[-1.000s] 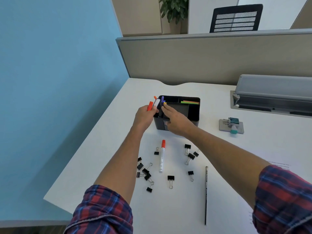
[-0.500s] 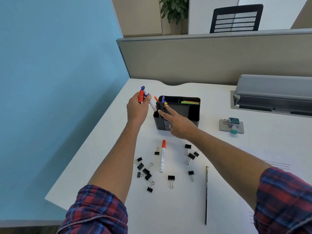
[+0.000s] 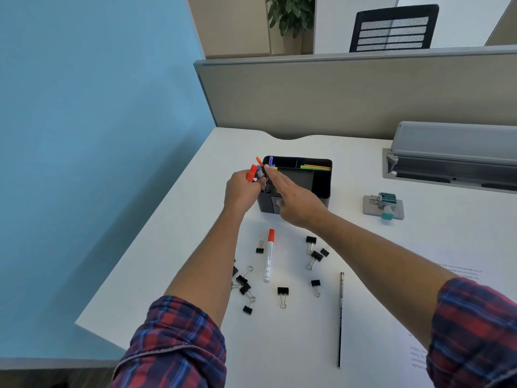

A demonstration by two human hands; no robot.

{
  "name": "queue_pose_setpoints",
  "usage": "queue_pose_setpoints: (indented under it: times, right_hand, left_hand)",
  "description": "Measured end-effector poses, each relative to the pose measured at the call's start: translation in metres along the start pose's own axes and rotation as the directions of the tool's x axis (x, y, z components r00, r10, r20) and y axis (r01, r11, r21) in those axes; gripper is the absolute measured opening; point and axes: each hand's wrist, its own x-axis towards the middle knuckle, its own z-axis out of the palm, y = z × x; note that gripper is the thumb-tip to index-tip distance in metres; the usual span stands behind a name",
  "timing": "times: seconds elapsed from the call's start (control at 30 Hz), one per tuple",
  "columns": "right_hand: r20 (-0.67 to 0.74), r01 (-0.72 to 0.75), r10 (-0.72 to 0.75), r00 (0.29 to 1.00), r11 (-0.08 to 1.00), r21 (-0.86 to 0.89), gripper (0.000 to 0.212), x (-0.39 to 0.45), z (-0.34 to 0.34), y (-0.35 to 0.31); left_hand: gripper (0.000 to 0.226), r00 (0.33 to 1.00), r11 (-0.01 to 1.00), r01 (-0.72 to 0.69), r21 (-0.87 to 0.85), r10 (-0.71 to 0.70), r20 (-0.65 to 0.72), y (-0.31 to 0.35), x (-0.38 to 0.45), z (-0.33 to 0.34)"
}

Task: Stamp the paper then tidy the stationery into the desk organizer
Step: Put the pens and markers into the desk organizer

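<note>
Head view, one moment at a white desk (image 3: 173, 247). Item: black desk organizer (image 3: 321, 186), standing toward the far middle of the desk, divided into compartments; its left compartment holds upright pens (image 3: 270, 163) with orange, purple and yellow tips, and its back right compartment holds flat green and orange strips (image 3: 314, 167). Item: left hand (image 3: 242, 191), just beside the organizer's left end, fingers curled round two markers (image 3: 256, 173), one red-capped, one purple-capped, held at the rim of the pen compartment. Item: right hand (image 3: 296, 200), over the organizer's front, fingers straight and extended toward the pens, grasping nothing that can be seen; whether the fingertips touch the pens cannot be told. Item: white marker with a red cap (image 3: 269, 254), lying flat on the desk in front of the organizer, cap pointing away from the person. Item: black binder clips (image 3: 282, 292), scattered loose on either side of that marker, a cluster at left near the left forearm, several at right. Item: dark pencil (image 3: 340, 317), lying lengthwise to the right of the clips. Item: stamp with a teal top (image 3: 387, 201), resting on a grey pad, well apart to the right of the organizer. Item: printed paper (image 3: 458, 271), at the right edge, partly hidden by the right arm. Both sleeves are red and blue plaid.
</note>
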Motion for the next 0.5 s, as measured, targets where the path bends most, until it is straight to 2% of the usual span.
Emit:
queue_pose_setpoints:
  times: [0.07, 0.17, 0.3, 0.43, 0.5]
  right_hand:
    - [-0.007, 0.046, -0.046, 0.999, 0.998, -0.045, 0.098, 0.001, 0.000, -0.003]
    - [0.016, 0.071, -0.069, 0.997, 0.990, -0.123, 0.089, 0.005, 0.000, -0.006]
    - [0.044, 0.042, -0.035, 0.998, 0.984, -0.173, 0.080, 0.007, 0.002, -0.005]
    - [0.041, 0.006, 0.001, 0.999, 0.986, -0.168, 0.077, 0.007, 0.005, -0.001]
    - [0.033, -0.005, 0.010, 0.999, 0.988, -0.152, 0.079, 0.008, 0.007, 0.000]
  left_hand:
    - [0.034, 0.996, 0.998, 0.059, -0.005, -0.059, 0.067, 0.001, -0.002, 0.002]
    - [0.034, 0.966, 0.978, 0.197, -0.071, -0.181, 0.184, 0.001, -0.006, 0.000]
    - [0.030, 0.939, 0.976, 0.204, -0.075, -0.174, 0.296, 0.000, -0.011, -0.006]
    - [0.020, 0.971, 0.967, 0.204, -0.153, -0.179, 0.160, 0.001, -0.011, -0.010]
    - [0.022, 0.986, 0.970, 0.159, -0.185, -0.147, 0.073, -0.001, -0.008, -0.014]
